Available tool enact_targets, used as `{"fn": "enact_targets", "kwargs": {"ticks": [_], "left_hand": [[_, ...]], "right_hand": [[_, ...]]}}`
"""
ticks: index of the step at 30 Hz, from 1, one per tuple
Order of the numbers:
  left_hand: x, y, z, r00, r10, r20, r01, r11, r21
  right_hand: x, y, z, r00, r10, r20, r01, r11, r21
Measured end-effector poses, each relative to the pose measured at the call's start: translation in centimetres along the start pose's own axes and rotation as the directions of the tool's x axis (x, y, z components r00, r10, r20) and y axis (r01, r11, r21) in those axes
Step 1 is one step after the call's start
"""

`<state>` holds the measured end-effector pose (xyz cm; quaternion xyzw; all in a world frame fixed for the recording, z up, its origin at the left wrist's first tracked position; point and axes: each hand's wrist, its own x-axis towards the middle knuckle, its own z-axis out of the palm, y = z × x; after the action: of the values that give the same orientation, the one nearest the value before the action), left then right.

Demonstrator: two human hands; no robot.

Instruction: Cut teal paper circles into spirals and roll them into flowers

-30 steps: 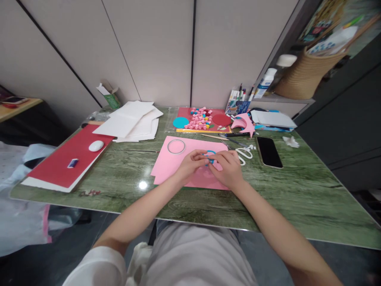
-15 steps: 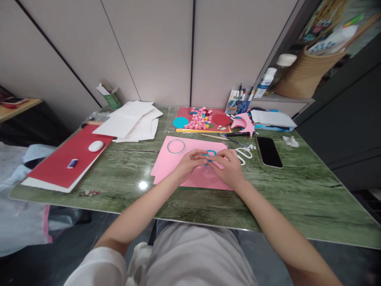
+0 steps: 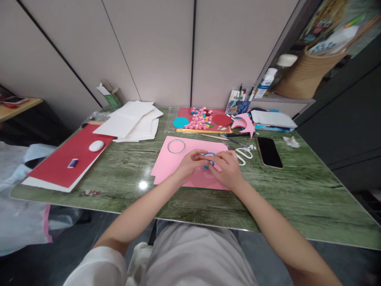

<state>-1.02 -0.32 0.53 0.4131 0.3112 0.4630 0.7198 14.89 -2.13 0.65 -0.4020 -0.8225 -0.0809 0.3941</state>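
A thin blue strip curled into a loop (image 3: pixel 210 153) is held between the fingertips of both hands. My left hand (image 3: pixel 190 163) pinches it from the left, its fingers bent together. From the right, my right hand (image 3: pixel 228 170) grips the same strip; part of it is hidden behind the fingers. Both hands hover over sheets of pink paper (image 3: pixel 166 169). On the paper's upper left lies a narrow ring, like a roll of tape (image 3: pixel 168 147). White-handled scissors (image 3: pixel 249 154) rest just right of my right hand, their blades partly covered.
Behind the paper, a clear bag holds small pink pieces (image 3: pixel 201 119). A phone (image 3: pixel 269 152) lies at right, near a pen box (image 3: pixel 238 105). White sheets (image 3: pixel 127 119) and a red board (image 3: pixel 62 159) with a white mouse-shaped object (image 3: pixel 96 145) occupy the left.
The blue loop has tilted and shows more openly between the fingers. My right hand's fingers have shifted slightly; my left hand stays nearly in place.
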Motion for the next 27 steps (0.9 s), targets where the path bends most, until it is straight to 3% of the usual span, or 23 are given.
{"fn": "enact_targets", "kwargs": {"ticks": [27], "left_hand": [[-0.04, -0.1, -0.14, 0.998, -0.038, 0.044, 0.039, 0.999, -0.016]], "right_hand": [[-0.01, 0.06, 0.07, 0.999, -0.012, 0.041, 0.01, 0.999, 0.054]]}}
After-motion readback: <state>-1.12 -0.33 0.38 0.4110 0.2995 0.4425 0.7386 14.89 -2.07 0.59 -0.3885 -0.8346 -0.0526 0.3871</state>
